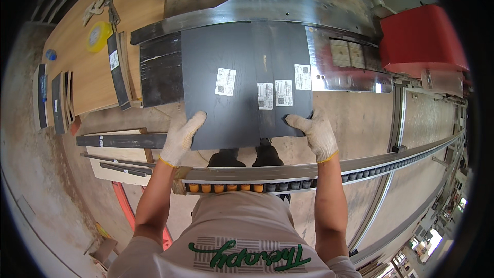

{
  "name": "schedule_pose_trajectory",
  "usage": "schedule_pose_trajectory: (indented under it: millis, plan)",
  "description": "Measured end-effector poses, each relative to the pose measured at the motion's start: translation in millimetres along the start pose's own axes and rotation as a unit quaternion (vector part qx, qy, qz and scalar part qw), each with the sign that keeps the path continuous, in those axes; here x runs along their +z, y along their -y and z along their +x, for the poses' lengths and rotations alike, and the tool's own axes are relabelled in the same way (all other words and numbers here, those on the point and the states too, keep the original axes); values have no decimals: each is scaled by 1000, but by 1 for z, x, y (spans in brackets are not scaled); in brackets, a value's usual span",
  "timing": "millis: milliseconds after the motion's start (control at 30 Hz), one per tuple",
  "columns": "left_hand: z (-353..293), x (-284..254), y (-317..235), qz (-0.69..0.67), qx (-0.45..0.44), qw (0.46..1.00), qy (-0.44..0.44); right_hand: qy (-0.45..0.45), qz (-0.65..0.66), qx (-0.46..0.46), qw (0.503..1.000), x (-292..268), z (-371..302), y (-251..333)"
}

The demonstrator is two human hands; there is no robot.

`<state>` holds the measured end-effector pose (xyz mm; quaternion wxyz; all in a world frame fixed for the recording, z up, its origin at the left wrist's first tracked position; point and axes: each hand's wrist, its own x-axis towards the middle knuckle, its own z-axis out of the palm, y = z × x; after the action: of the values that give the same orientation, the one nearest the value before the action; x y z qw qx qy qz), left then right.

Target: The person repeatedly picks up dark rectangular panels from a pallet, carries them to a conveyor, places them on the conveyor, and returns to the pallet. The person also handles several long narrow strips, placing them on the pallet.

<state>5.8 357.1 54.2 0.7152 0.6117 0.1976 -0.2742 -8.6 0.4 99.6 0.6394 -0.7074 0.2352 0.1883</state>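
Several dark grey panels with white printed labels lie together in front of me, a wide panel [221, 113] on the left and narrower strips [280, 67] on the right. Their far ends rest on the machine's metal surface, against a long metal fence [221, 19]. My left hand [181, 136], in a pale work glove with a yellow cuff, grips the near left corner of the wide panel, thumb on top. At the near right edge, my gloved right hand [318, 133] grips the narrower panels, thumb on top. The fingers of both hands are hidden underneath.
A roller conveyor rail [247, 174] crosses between me and the panels. On the left, a wooden table [82, 85] carries panel strips, a yellow tape roll [99, 36] and a glove [95, 10]. A red machine housing [422, 41] stands far right. More strips [123, 140] lie near my left arm.
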Motion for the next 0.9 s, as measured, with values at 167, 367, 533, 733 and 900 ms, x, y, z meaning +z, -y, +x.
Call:
schedule_pose_trajectory:
  millis: [167,367,533,733,900]
  plan:
    - [-4,-4,-2,-4,-20,1000,3,-24,10,27,999,-1,0,-2]
    - [-6,-1,-3,32,10,999,13,2,10,10,1000,-7,-2,-6]
    - [-1,6,-1,57,44,997,-8,-4,-12,-4,1000,-3,2,-6]
    - [-1,4,-3,81,27,996,-16,-5,9,28,1000,-1,7,3]
    - [-1,9,-2,59,33,997,-37,-4,1,25,1000,1,12,6]
